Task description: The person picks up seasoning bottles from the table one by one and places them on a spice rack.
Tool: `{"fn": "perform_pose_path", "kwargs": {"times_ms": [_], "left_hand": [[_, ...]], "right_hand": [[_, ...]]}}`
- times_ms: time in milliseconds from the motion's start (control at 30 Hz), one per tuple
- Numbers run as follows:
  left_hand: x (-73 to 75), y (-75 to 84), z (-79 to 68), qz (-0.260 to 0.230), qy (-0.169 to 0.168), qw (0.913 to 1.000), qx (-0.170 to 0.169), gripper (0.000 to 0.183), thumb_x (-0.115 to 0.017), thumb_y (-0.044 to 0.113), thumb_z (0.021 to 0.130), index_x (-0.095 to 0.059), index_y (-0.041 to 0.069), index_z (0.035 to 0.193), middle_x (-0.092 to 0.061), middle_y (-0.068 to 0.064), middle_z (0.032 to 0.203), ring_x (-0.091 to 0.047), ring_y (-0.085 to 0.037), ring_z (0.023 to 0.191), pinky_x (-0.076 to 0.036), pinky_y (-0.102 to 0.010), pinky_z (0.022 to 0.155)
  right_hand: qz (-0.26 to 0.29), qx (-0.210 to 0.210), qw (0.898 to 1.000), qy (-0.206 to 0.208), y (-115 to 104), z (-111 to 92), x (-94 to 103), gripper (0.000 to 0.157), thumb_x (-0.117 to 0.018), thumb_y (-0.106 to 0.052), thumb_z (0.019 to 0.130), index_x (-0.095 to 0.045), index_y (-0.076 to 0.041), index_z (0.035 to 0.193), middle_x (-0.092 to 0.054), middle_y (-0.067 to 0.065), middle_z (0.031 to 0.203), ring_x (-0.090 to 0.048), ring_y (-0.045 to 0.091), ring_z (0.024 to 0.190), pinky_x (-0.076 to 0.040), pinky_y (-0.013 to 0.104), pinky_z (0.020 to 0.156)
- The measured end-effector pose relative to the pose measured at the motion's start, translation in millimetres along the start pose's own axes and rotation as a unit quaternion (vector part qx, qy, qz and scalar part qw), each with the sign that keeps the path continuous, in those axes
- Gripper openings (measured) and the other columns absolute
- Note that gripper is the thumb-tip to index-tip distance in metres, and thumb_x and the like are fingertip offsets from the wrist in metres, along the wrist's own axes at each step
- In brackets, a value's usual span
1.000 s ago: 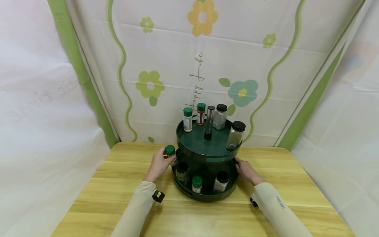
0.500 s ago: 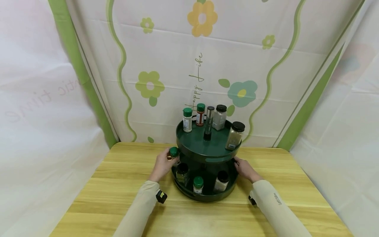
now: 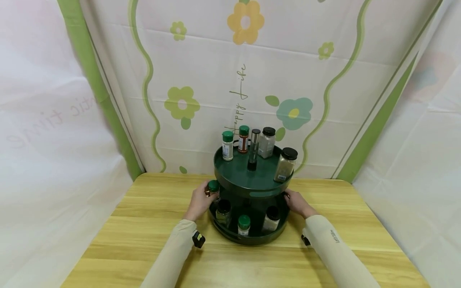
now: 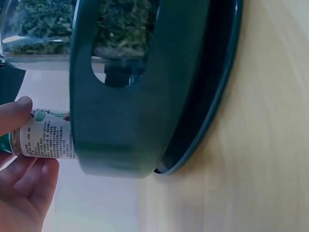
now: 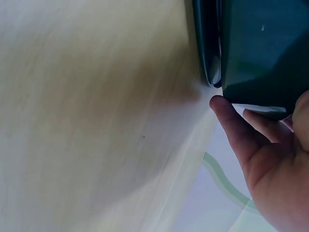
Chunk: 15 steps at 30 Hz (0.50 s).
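Note:
A two-tier dark green spice rack [image 3: 248, 182] with round trays stands on the table. My left hand [image 3: 199, 203] pinches a small spice bottle [image 3: 213, 185] with a green cap at the left of the lower tray [image 3: 252, 241]. In the left wrist view the bottle's white printed label [image 4: 46, 137] shows between thumb and fingers; its base is hidden behind the tray wall. On the other side, my right hand [image 3: 298, 204] grips the lower tray's rim, with fingers against the outer wall in the right wrist view. A black-lidded jar [image 3: 223, 216] of green flakes stands near the pinched bottle.
Another green-capped bottle [image 3: 243, 226] and a black-lidded jar [image 3: 271, 221] stand in the lower tray's front. Above, the upper tray bears green-capped bottles [image 3: 227, 148], black-lidded jars [image 3: 286, 165] and a slim clear cylinder [image 3: 253, 150]. A patterned curtain [image 3: 216, 72] hangs behind.
My left hand has moved right and slightly down with the bottle, into the lower tray's left side. The lower tray's front jars have shifted slightly right. The right hand stays at the rim.

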State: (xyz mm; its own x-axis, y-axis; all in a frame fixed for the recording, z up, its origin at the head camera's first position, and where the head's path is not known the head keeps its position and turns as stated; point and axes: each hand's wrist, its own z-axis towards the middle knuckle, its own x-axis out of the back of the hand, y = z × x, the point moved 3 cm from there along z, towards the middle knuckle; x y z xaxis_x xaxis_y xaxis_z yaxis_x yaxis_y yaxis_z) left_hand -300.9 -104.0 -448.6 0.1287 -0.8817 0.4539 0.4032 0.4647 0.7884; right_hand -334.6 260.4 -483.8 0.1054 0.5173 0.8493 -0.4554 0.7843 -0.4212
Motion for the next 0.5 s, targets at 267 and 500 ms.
{"fn": "perform_pose_path", "kwargs": {"times_ms": [267, 500], "left_hand": [[-4.2, -8.8, -1.3, -0.006, 0.004, 0.9999, 0.011, 0.035, -0.072, 0.002, 0.082, -0.059, 0.006, 0.114, -0.065, -0.013, 0.105, -0.063, -0.028, 0.097, -0.053, -0.041, 0.079], [-8.1, -17.2, -0.8, -0.010, 0.009, 0.9997, 0.020, 0.037, -0.072, 0.004, 0.082, -0.059, 0.006, 0.116, -0.065, -0.013, 0.106, -0.063, -0.028, 0.098, -0.053, -0.039, 0.078]], "right_hand": [[-0.001, 0.005, 1.000, 0.001, 4, 5, -4.1, 0.010, -0.051, 0.001, 0.092, -0.060, -0.001, 0.096, -0.063, 0.019, 0.083, -0.061, 0.037, 0.077, -0.047, 0.052, 0.068], [-0.010, -0.011, 1.000, 0.000, 9, 10, -3.5, 0.009, -0.052, -0.001, 0.093, -0.060, 0.001, 0.096, -0.064, 0.024, 0.089, -0.062, 0.043, 0.085, -0.047, 0.054, 0.074]]}}
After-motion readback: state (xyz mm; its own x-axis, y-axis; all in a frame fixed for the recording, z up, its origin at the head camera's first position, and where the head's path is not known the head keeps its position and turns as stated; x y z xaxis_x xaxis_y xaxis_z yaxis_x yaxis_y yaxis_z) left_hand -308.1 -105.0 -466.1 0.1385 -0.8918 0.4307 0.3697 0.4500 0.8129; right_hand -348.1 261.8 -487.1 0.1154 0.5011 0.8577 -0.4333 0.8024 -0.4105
